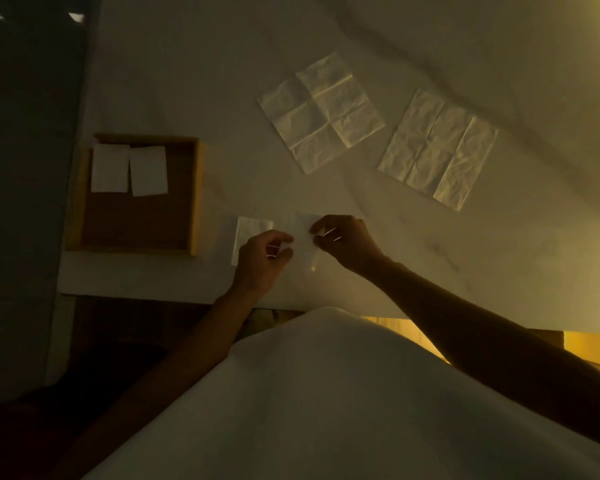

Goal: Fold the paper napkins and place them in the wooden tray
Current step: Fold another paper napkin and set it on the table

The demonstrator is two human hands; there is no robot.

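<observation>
A small folded white napkin (303, 237) lies near the table's front edge, pinched on its left side by my left hand (262, 259) and on its right side by my right hand (347, 242). Another folded napkin (250, 228) lies flat just left of it, partly under my left hand. The wooden tray (196, 195) stands at the left and holds two folded napkins (110, 168) (149, 171) side by side in its far half. Two unfolded creased napkins (321, 112) (439, 148) lie spread farther back on the table.
The white table (187, 64) ends at a front edge just below my hands and at a left edge beside the tray. A dark wall or floor lies to the left. My white garment (309, 393) fills the lower view. The light is dim.
</observation>
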